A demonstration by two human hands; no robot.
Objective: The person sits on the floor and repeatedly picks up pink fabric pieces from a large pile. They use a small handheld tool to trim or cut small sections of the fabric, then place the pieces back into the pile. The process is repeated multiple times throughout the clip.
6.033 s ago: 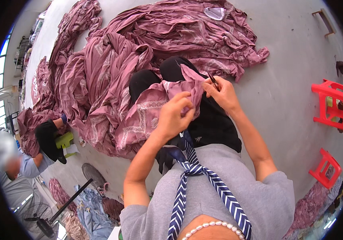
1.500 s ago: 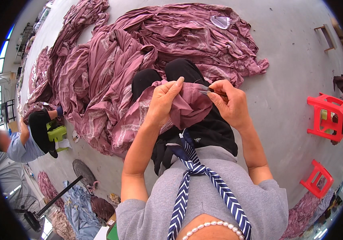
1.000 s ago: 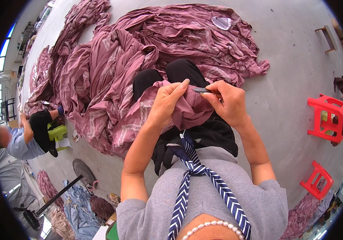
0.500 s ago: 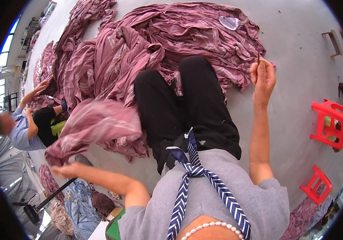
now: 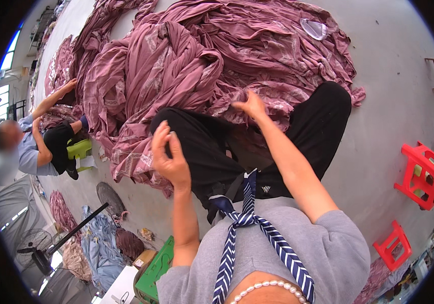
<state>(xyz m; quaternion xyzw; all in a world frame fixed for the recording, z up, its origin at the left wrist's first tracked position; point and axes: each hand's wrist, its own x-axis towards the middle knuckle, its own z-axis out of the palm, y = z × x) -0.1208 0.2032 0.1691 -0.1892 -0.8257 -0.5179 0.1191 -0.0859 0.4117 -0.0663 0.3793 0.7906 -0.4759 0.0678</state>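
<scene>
A large heap of mauve-pink patterned fabric [image 5: 176, 76] lies on the floor before my knees, bunched in long folds. Over my left thigh my left hand [image 5: 172, 161] is raised, its thumb and fingers apart and nothing visible in them. Between my spread knees my right hand [image 5: 251, 106] is at the near edge of the heap, over its folds. Motion blurs its fingers, so whether it holds anything does not show. A small white piece [image 5: 313, 29] lies on top of the heap at the far right.
At the left a person [image 5: 37, 147] sits on a green stool [image 5: 79, 149], one hand by the fabric. Two red plastic stools [image 5: 422, 175] stand at the right. A black fan [image 5: 37, 258], blue cloth [image 5: 100, 248] and a green crate [image 5: 157, 273] are at lower left.
My left hand has let go of the fabric it swung at the left and come in over my thigh. My right hand, earlier raised with a small dark pointed tool, has moved left to the heap.
</scene>
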